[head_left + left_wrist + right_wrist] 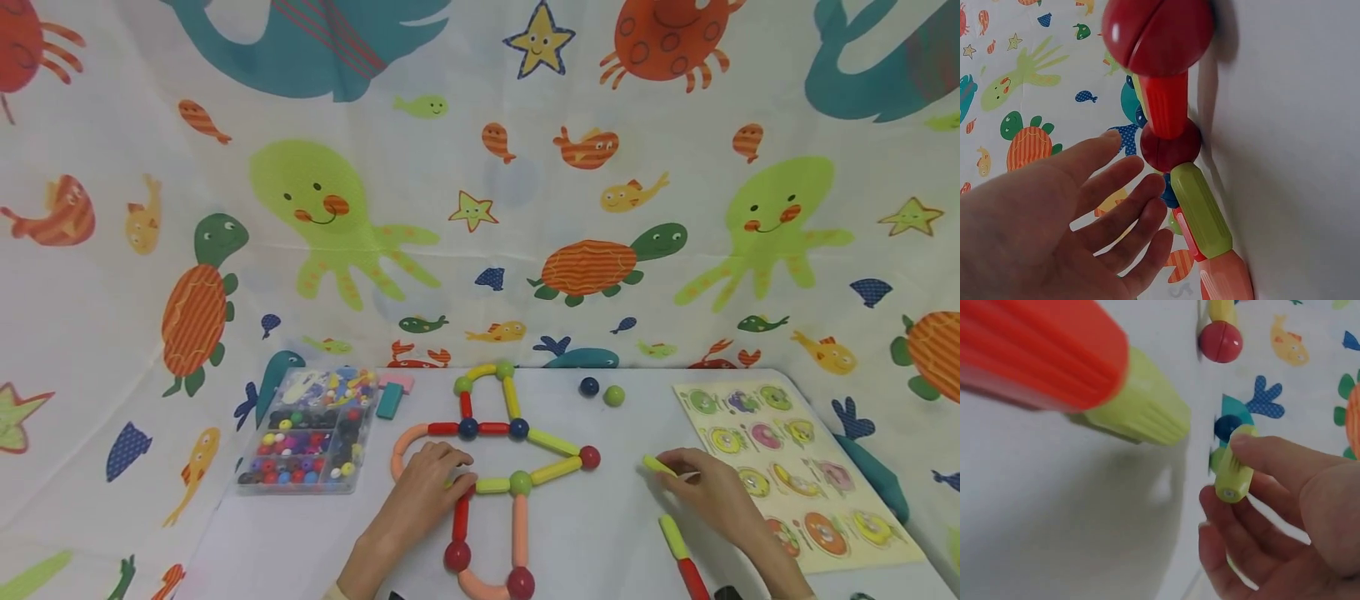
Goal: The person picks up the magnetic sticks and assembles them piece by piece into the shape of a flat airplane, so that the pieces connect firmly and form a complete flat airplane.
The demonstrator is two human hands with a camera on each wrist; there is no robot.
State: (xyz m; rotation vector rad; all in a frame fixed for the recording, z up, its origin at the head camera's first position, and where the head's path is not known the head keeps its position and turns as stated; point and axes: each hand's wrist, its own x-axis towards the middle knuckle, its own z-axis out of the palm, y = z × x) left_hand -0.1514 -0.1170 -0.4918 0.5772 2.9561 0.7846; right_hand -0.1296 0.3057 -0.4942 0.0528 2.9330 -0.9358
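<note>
A flat outline of toy magnetic sticks and balls lies on the white table, made of red, yellow, green and salmon sticks. My left hand (423, 487) rests at its left side, over a light green stick (1202, 209) and beside a dark red ball (1170, 145). In the left wrist view its fingers are loosely extended and curl round nothing. To the right of the outline, my right hand (708, 492) pinches a short light green magnetic stick (1233, 472) between thumb and fingers, above the table. Below that hand lie another green stick (673, 537) and a red stick (693, 578), end to end.
A clear divided box (300, 489) of colored beads stands at the back left, beside teal (389, 401) and pink blocks. A loose blue ball (589, 387) and green ball (614, 396) lie at the back. A food picture sheet (798, 475) lies at right. A sea-animal cloth hangs behind.
</note>
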